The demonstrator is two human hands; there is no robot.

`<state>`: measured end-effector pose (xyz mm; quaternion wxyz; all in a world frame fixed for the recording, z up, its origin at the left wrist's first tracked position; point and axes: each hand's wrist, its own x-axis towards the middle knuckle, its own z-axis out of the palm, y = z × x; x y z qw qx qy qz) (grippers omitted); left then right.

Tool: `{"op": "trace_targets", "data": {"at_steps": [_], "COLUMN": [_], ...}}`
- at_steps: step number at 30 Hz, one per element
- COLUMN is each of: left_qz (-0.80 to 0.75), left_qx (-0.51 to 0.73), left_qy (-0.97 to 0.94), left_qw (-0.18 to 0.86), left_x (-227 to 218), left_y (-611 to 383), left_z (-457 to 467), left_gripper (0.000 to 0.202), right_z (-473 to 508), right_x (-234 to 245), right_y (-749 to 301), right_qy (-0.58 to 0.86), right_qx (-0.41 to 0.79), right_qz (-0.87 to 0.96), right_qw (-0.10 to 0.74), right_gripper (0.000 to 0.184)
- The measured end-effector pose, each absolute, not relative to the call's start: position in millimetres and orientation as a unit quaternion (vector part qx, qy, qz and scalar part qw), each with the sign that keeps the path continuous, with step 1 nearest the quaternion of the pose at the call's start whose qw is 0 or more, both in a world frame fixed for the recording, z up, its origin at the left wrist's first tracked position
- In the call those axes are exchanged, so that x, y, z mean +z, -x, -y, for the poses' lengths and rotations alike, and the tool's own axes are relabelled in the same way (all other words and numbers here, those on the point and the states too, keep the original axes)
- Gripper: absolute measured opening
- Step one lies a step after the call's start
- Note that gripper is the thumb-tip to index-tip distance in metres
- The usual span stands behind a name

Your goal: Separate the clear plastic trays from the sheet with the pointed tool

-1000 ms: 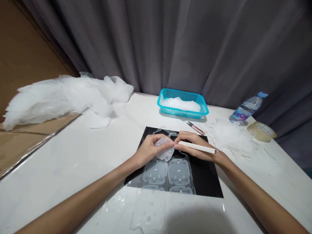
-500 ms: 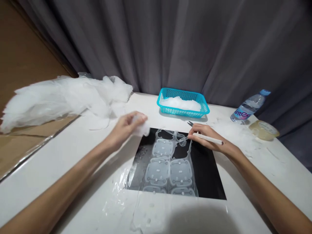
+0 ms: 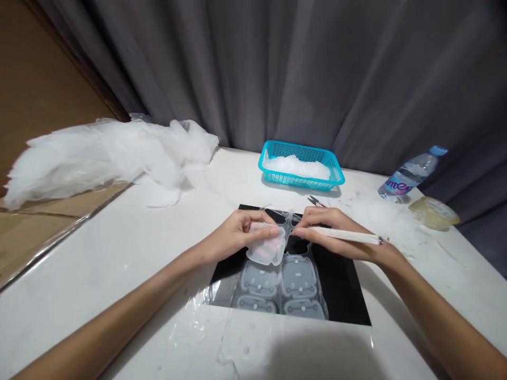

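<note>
Near the middle of the counter [image 3: 170, 253], the left hand [image 3: 241, 230] pinches a translucent, rounded piece of thin plastic-like film [image 3: 266, 254] between thumb and bent fingers, above a black rectangular mat [image 3: 345, 293]. The film looks slick and flimsy, so a loose pinch could let it slip, and a hard one could crease it. Beneath, a clear sheet with grey rounded panels [image 3: 300, 282] runs past the mat's near edge; a dragging wrist could pull it askew. The right hand [image 3: 330, 217], fingertips closed, grips a slim white pen-shaped tool [image 3: 346, 235]; its tip is hidden, so contact cannot be told. A careless push might mark the sheet or nick the left fingers. Just beyond lie small dark-bladed snips [image 3: 316, 201], which the right knuckles could knock.

At far left, a brown cardboard panel [image 3: 39, 79] stands near a heap of white gauzy sheets [image 3: 103, 158]. A grey draped curtain [image 3: 237, 68] closes the far side, behind a turquoise plastic basket [image 3: 336, 171] of white fluff [image 3: 297, 166]. Right of it sit white wispy scraps [image 3: 382, 216], a tilted-looking clear bottle [image 3: 412, 174] and a yellowish tape roll [image 3: 434, 212].
</note>
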<state>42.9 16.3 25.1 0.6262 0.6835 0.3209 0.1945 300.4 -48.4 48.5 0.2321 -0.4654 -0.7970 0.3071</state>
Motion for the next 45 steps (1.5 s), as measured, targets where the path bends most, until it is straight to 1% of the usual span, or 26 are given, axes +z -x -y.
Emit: {"op": "trace_targets", "data": {"at_steps": [3, 7, 11, 14, 16, 19, 21, 22, 23, 25, 27, 28, 31, 35, 38, 41, 43, 45], "left_qz": [-0.324, -0.318, -0.310, -0.298, -0.289, -0.266, -0.263, -0.268, -0.275, -0.290, -0.301, -0.301, -0.269, -0.234, -0.225, -0.225, -0.229, -0.228], "left_qx": [0.190, 0.187, 0.185, 0.177, 0.180, 0.190, 0.207, 0.217, 0.225, 0.227, 0.213, 0.205, 0.188, 0.107, 0.068, 0.081, 0.106, 0.122], "left_qy": [-0.678, -0.700, -0.720, -0.734, -0.744, -0.729, -0.706, -0.701, -0.704, -0.730, -0.765, -0.780, -0.826, -0.869, -0.872, -0.868, -0.868, -0.874], "left_qw": [0.631, 0.611, 0.592, 0.584, 0.574, 0.602, 0.624, 0.624, 0.614, 0.575, 0.528, 0.508, 0.458, 0.423, 0.429, 0.436, 0.428, 0.411], "left_x": [25.1, 22.9, 17.3, 14.5, 13.1, 10.1, 8.1, 7.4, 7.1, 7.5, 8.8, 9.7, 12.9, 13.8, 7.7, -0.9, -5.1, -7.6], "left_y": [-43.4, -43.1, -40.8, -38.5, -37.3, -36.4, -35.6, -34.8, -33.8, -30.9, -27.8, -26.4, -23.0, -17.4, -9.6, -1.8, 0.7, 1.1], "left_z": [-14.2, -13.2, -16.5, -18.8, -19.2, -18.8, -18.8, -18.9, -19.1, -19.2, -18.0, -17.0, -13.2, -13.1, -15.4, -13.4, -9.4, -5.5], "left_gripper": [0.028, 0.032, 0.036, 0.037, 0.034, 0.029, 0.035, 0.041, 0.045, 0.047, 0.047, 0.047, 0.048, 0.055, 0.059, 0.063, 0.068, 0.072], "right_z": [49.5, 49.1, 48.1, 46.6, 45.4, 39.6, 29.0, 20.8, 10.8, -12.4, -34.0, -41.8, -47.8, -23.4, 4.5, 34.5, 52.6, 66.1], "right_x": [42.8, 31.7, 25.5, 25.4, 28.1, 37.0, 45.4, 50.1, 54.9, 64.1, 70.6, 72.0, 67.0, 45.8, 32.4, 27.0, 24.9, 20.9], "right_y": [-291.2, -279.9, -272.2, -273.5, -276.7, -283.1, -288.4, -291.5, -294.8, -301.6, -307.8, -310.4, -314.8, -311.5, -300.7, -283.6, -271.1, -260.4], "right_qy": [0.459, 0.469, 0.476, 0.474, 0.480, 0.497, 0.510, 0.519, 0.534, 0.579, 0.633, 0.649, 0.654, 0.627, 0.593, 0.549, 0.521, 0.500], "right_qx": [0.325, 0.348, 0.377, 0.373, 0.362, 0.340, 0.298, 0.257, 0.204, 0.081, -0.006, -0.031, -0.057, -0.037, 0.014, 0.135, 0.228, 0.295], "right_qz": [0.787, 0.755, 0.732, 0.738, 0.740, 0.731, 0.732, 0.735, 0.734, 0.712, 0.681, 0.675, 0.680, 0.706, 0.734, 0.752, 0.754, 0.750], "right_qw": [0.254, 0.298, 0.309, 0.303, 0.302, 0.321, 0.340, 0.353, 0.367, 0.388, 0.369, 0.350, 0.325, 0.327, 0.331, 0.338, 0.329, 0.317], "right_gripper": [0.029, 0.034, 0.039, 0.037, 0.034, 0.030, 0.030, 0.030, 0.030, 0.030, 0.036, 0.039, 0.044, 0.043, 0.035, 0.028, 0.027, 0.024]}}
